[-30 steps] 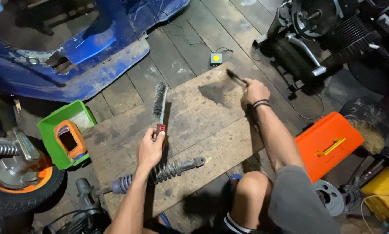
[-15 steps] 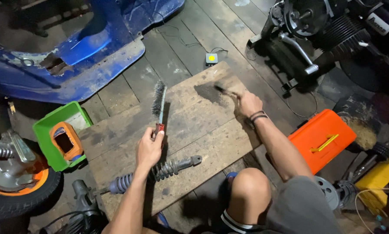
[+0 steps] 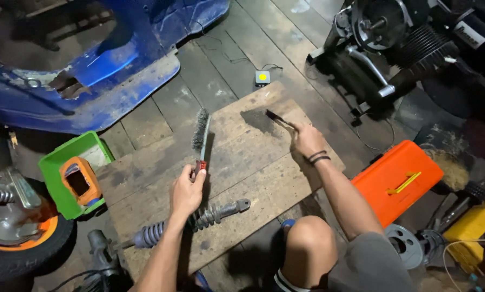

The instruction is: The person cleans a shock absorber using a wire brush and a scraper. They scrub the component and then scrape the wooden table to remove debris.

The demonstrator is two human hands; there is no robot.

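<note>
A wooden board (image 3: 242,173) lies on the plank floor. Left of the board sits a green bin (image 3: 69,162) holding an orange part (image 3: 79,181); beyond it, a blue scooter body (image 3: 91,65). Right of the board: an orange toolbox (image 3: 396,181). Behind it stand an engine (image 3: 394,43) and a small yellow-buttoned box (image 3: 262,78).

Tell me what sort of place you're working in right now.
Likely a scooter or motorcycle repair workshop: a blue scooter body on the plank floor, an engine at upper right, and a shock absorber on the wooden board.
</note>
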